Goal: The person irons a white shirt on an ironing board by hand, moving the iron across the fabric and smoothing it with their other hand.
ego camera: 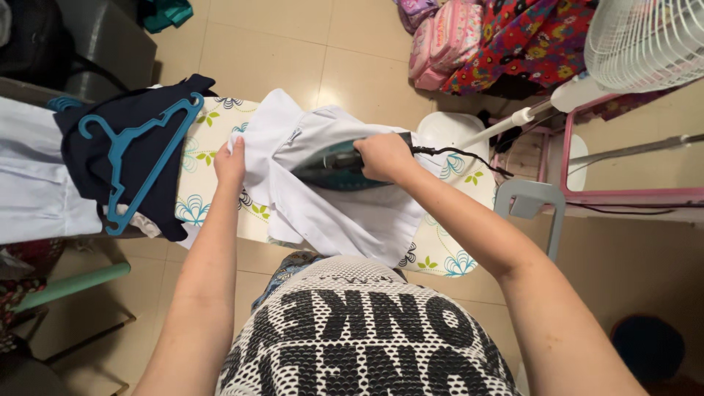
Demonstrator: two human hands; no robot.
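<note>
White shirt pinned by left hand; right hand grips iron

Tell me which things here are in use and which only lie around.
In use: right hand gripping the iron; left hand pressing on the white garment; ironing board.

Lying about: blue hanger on the dark garment; fan; pink bags; floral cloth.
</note>
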